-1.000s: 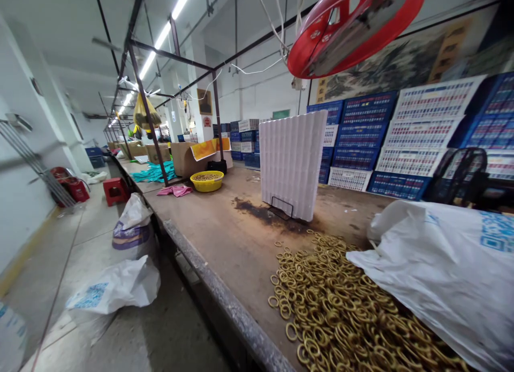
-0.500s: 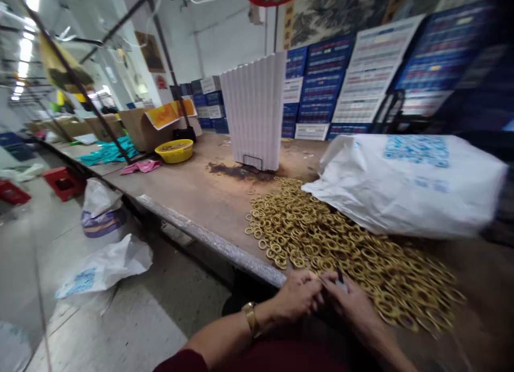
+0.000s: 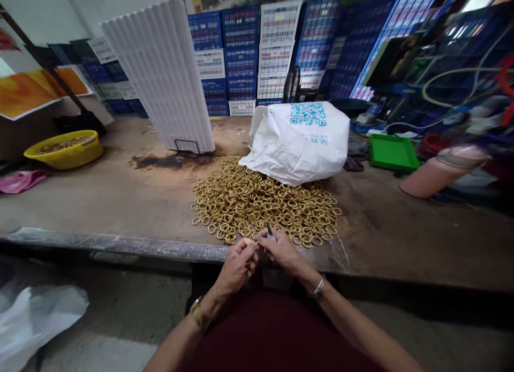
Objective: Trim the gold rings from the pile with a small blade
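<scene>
My view has swung right and down, bringing in my left hand [image 3: 237,260] and right hand [image 3: 283,251], then a green tray [image 3: 393,153] and pink bottle [image 3: 437,175]; the red fan has gone out.

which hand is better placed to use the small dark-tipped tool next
Probably the right hand: it holds the small tool beside the ring pile, while the left hand curls close by, its contents unclear.

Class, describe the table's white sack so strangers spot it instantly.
Find the brown table, then its heap of gold rings. Crumpled along the heap's far side lies the white sack; unlike the ridged white panel, it bears a blue square code.
</scene>
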Motion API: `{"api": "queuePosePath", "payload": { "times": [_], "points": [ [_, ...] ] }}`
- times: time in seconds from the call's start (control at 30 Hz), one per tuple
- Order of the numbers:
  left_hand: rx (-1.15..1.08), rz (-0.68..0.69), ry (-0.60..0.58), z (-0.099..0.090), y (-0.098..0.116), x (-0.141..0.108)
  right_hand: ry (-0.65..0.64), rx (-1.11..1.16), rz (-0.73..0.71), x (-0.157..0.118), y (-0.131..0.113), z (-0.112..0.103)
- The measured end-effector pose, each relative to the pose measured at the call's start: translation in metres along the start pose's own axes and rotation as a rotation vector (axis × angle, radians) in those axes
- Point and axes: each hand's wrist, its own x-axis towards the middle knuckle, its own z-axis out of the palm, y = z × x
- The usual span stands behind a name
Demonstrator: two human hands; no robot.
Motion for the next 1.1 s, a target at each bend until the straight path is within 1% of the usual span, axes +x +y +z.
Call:
{"api": "queuePosePath", "payload": {
  "times": [0.1,0.17,0.2,0.23,0.3,0.4,0.5,0.7,0.8,0.9,0.97,1.0,1.03,1.1],
  "points": [
    [-0.022,-0.014,0.017,-0.001,-0.001,0.001,0.074,-0.1,-0.037,0.003,0.004,-0.002],
    [-0.033,-0.02,0.03,-0.002,-0.002,0.002,0.13,-0.23,-0.12,0.003,0.008,-0.004],
    [-0.035,-0.021,0.038,-0.003,-0.002,0.002,0.137,-0.306,-0.178,0.002,0.011,-0.004],
    [-0.033,-0.021,0.046,-0.004,-0.003,0.003,0.125,-0.383,-0.238,0.001,0.014,-0.005],
    [-0.015,-0.009,0.062,-0.005,-0.005,0.004,0.059,-0.523,-0.343,-0.003,0.018,-0.005],
    [0.042,0.038,0.075,-0.006,-0.009,0.005,-0.039,-0.643,-0.402,-0.008,0.021,-0.004],
    [0.114,0.073,0.073,-0.007,-0.01,0.005,-0.063,-0.668,-0.403,-0.01,0.024,-0.004],
    [0.214,0.072,0.062,-0.009,-0.01,0.005,-0.07,-0.678,-0.375,-0.007,0.026,-0.005],
    [0.209,0.06,0.054,-0.008,-0.007,0.001,-0.094,-0.686,-0.344,-0.006,0.025,-0.005],
    [0.143,0.031,-0.015,-0.002,-0.001,-0.008,-0.081,-0.769,-0.3,-0.003,0.028,-0.007],
    [0.031,-0.012,-0.079,0.002,0.005,-0.013,-0.026,-0.842,-0.287,-0.001,0.032,-0.009],
    [-0.04,-0.038,-0.092,0.003,0.007,-0.014,0.019,-0.872,-0.283,0.0,0.034,-0.01],
    [-0.111,-0.061,-0.086,0.003,0.008,-0.015,0.076,-0.897,-0.278,0.001,0.035,-0.012],
    [-0.21,-0.091,-0.039,0.001,0.007,-0.013,0.208,-0.948,-0.244,0.002,0.037,-0.015]
  ]
}}
